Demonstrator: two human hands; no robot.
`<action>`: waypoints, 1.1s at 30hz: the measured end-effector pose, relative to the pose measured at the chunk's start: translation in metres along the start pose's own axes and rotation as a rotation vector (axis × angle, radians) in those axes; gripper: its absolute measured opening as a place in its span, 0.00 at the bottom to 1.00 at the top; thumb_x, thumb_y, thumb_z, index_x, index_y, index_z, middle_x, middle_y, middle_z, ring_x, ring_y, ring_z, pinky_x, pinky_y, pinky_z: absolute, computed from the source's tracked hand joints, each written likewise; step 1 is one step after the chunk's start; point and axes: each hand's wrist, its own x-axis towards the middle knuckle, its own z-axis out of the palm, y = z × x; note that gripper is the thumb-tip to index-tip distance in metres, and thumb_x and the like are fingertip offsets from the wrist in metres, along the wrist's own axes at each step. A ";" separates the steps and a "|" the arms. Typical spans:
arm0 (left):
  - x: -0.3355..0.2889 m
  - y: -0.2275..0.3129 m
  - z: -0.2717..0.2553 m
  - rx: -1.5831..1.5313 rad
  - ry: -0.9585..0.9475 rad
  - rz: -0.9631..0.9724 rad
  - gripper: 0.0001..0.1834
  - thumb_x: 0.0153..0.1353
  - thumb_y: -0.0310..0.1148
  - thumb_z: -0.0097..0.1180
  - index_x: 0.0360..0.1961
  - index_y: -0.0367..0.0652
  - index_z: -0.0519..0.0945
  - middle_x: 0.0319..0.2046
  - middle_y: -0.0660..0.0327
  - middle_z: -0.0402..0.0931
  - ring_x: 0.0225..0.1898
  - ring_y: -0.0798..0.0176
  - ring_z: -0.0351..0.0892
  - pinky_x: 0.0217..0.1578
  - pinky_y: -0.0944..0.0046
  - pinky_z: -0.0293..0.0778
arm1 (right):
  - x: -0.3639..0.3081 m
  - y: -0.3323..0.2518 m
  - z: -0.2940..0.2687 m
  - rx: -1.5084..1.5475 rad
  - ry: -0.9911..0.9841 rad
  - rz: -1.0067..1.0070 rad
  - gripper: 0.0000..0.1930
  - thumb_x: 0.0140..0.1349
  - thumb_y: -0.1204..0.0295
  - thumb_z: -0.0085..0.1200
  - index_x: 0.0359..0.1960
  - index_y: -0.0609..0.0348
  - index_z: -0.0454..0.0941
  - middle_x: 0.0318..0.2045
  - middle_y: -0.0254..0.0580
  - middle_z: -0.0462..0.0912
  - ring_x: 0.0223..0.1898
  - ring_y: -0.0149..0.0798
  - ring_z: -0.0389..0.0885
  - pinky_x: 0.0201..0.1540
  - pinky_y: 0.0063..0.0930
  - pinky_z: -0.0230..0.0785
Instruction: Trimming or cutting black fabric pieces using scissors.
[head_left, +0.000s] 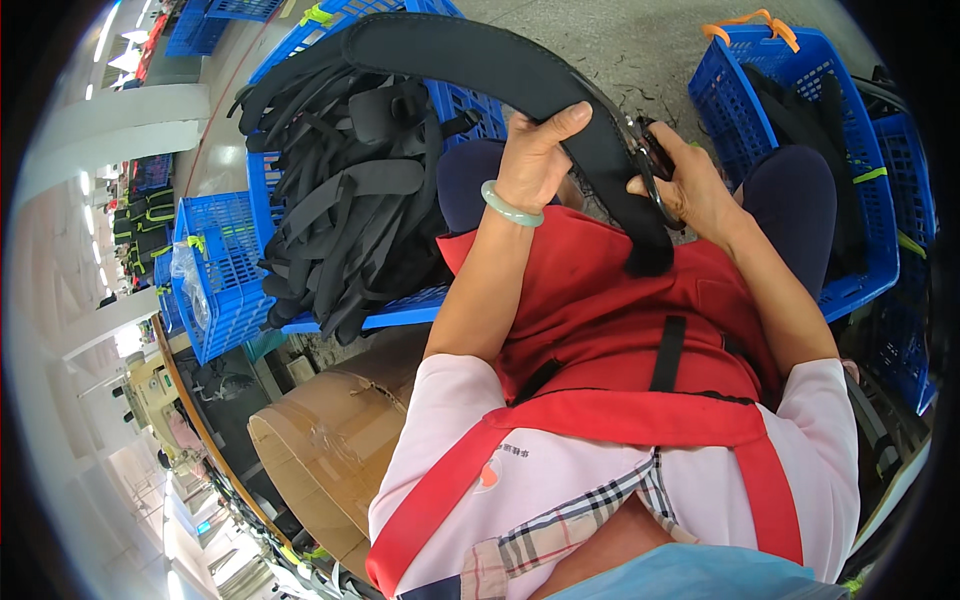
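My left hand, with a pale green bangle at its wrist, is closed on a long curved black padded strap, its thumb lying on top. The strap arches from the upper left down to my lap, where its lower end rests on my red apron. My right hand grips a pair of scissors by the handles. Their metal blades lie along the right edge of the strap; whether they touch it I cannot tell.
At my left a blue plastic crate is heaped with black straps. Another blue crate with black pieces stands at my right. A smaller blue crate and a brown cardboard box sit further left. Dark scraps litter the floor.
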 end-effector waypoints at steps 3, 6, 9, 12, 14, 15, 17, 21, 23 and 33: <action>0.001 -0.001 -0.001 -0.012 -0.006 -0.014 0.09 0.54 0.19 0.62 0.35 0.43 0.80 0.34 0.66 0.80 0.35 0.69 0.79 0.39 0.67 0.76 | -0.001 0.006 -0.002 0.005 -0.030 0.065 0.26 0.53 0.56 0.65 0.40 0.63 0.68 0.19 0.40 0.69 0.24 0.32 0.64 0.27 0.29 0.61; 0.000 -0.004 0.001 -0.018 -0.012 -0.051 0.09 0.54 0.19 0.62 0.36 0.43 0.81 0.34 0.66 0.80 0.35 0.69 0.79 0.39 0.67 0.75 | -0.003 0.005 0.002 0.036 0.016 0.006 0.25 0.53 0.56 0.65 0.38 0.64 0.69 0.19 0.39 0.69 0.23 0.31 0.64 0.26 0.28 0.61; -0.002 -0.008 0.000 0.021 -0.028 -0.072 0.09 0.55 0.19 0.62 0.36 0.44 0.81 0.35 0.66 0.80 0.36 0.69 0.79 0.41 0.67 0.75 | -0.001 0.004 -0.002 0.024 0.039 -0.034 0.23 0.54 0.57 0.65 0.37 0.64 0.70 0.19 0.38 0.69 0.23 0.29 0.64 0.26 0.27 0.61; 0.000 -0.008 -0.003 0.009 -0.050 -0.078 0.10 0.54 0.19 0.62 0.37 0.44 0.81 0.35 0.66 0.80 0.38 0.69 0.78 0.42 0.66 0.74 | 0.000 0.009 -0.006 0.008 0.006 0.022 0.22 0.54 0.57 0.65 0.36 0.64 0.71 0.19 0.38 0.70 0.24 0.28 0.64 0.27 0.27 0.62; 0.000 -0.009 -0.003 0.027 -0.043 -0.093 0.10 0.54 0.20 0.62 0.37 0.44 0.80 0.35 0.67 0.79 0.39 0.69 0.78 0.43 0.66 0.74 | 0.000 0.010 -0.006 0.000 -0.004 0.053 0.22 0.55 0.57 0.65 0.36 0.64 0.71 0.20 0.37 0.70 0.24 0.28 0.65 0.27 0.27 0.62; 0.001 -0.009 -0.003 0.025 -0.044 -0.094 0.10 0.54 0.20 0.62 0.37 0.44 0.80 0.35 0.67 0.79 0.39 0.69 0.78 0.43 0.66 0.74 | 0.000 0.010 -0.006 0.023 0.004 0.030 0.22 0.55 0.57 0.65 0.36 0.64 0.71 0.20 0.37 0.70 0.25 0.28 0.65 0.27 0.27 0.62; 0.001 -0.008 -0.003 0.031 -0.053 -0.111 0.10 0.54 0.20 0.62 0.37 0.44 0.80 0.35 0.67 0.79 0.39 0.69 0.78 0.43 0.66 0.74 | 0.000 0.008 -0.006 0.043 0.012 0.007 0.22 0.55 0.57 0.64 0.36 0.64 0.71 0.20 0.37 0.70 0.25 0.28 0.64 0.27 0.28 0.62; 0.001 -0.012 -0.001 0.042 -0.055 -0.099 0.11 0.54 0.20 0.62 0.38 0.44 0.80 0.35 0.67 0.79 0.39 0.68 0.78 0.43 0.66 0.74 | 0.001 0.007 -0.007 0.037 0.020 -0.015 0.22 0.55 0.56 0.64 0.36 0.63 0.71 0.21 0.37 0.71 0.26 0.28 0.65 0.28 0.27 0.63; 0.002 -0.014 -0.001 0.033 -0.062 -0.099 0.11 0.54 0.20 0.63 0.38 0.43 0.79 0.36 0.66 0.79 0.39 0.68 0.78 0.43 0.65 0.74 | 0.002 0.011 -0.008 0.022 0.007 -0.009 0.23 0.55 0.56 0.64 0.37 0.63 0.71 0.21 0.37 0.72 0.26 0.28 0.65 0.29 0.27 0.63; 0.001 -0.012 0.001 0.123 -0.096 -0.042 0.09 0.55 0.20 0.62 0.37 0.41 0.80 0.36 0.63 0.80 0.39 0.66 0.79 0.44 0.65 0.74 | -0.001 0.010 -0.009 0.017 0.034 -0.032 0.25 0.54 0.54 0.65 0.37 0.63 0.71 0.21 0.39 0.73 0.25 0.30 0.67 0.29 0.28 0.64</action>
